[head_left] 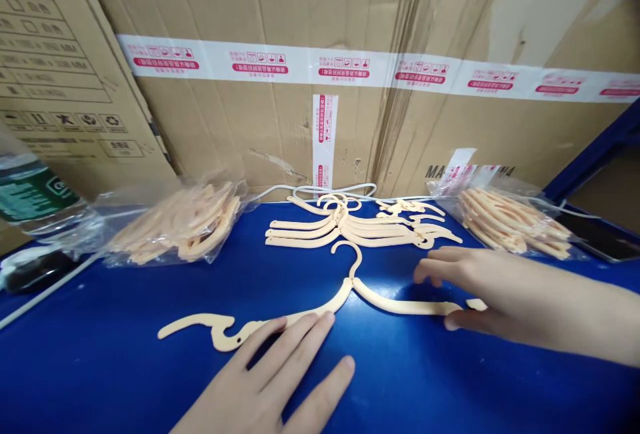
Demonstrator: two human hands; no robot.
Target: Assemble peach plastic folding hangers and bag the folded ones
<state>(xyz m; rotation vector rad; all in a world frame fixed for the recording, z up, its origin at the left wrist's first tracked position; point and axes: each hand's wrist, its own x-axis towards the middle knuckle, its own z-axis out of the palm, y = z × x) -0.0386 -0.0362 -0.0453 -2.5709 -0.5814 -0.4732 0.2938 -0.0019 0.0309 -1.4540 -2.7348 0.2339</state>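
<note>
Fingers [303, 354] of left hand [250, 387] spread on hanger [400, 304]; right hand [493, 281] arched.

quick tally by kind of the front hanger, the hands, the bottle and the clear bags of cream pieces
Front hanger: 1
Hands: 2, left hand and right hand
Bottle: 1
Bags: 2, left-side bag and right-side bag
Total: 6

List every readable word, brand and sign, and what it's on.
"MA" and "NA": large carton; letters between hidden.
"请确认商品完好后签收!" (apparently): white tape, in red bands.
"合格证": left carton.
Recycling arrows: left carton.
Too small to read: left carton's other print, tape's fine print.
Too blurred: bottle label, right bag's tape.
</note>
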